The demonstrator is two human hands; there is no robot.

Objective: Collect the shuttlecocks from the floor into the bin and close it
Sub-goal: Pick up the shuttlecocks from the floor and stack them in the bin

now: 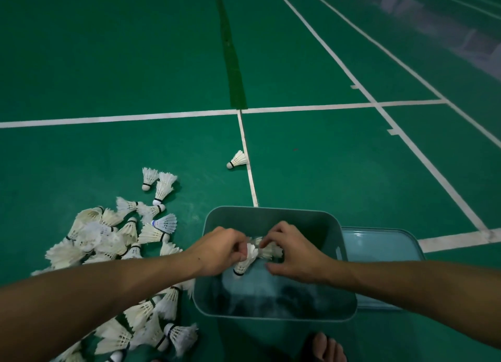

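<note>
A teal plastic bin (344, 304) stands open on the green court floor in front of me. Both my hands are over its opening. My left hand (217, 250) grips white feather shuttlecocks (245, 264), cork ends pointing down. My right hand (295, 253) pinches more shuttlecocks (272, 250) right beside it. A large heap of shuttlecocks (108, 242) lies on the floor left of the bin and continues under my left forearm to the bottom edge (151, 329). One lone shuttlecock (238, 160) lies farther out by the white centre line.
The bin's teal lid (385, 245) lies flat on the floor just right of the bin. My sandalled foot (325, 348) shows below the bin. White court lines (189, 114) cross the green floor beyond.
</note>
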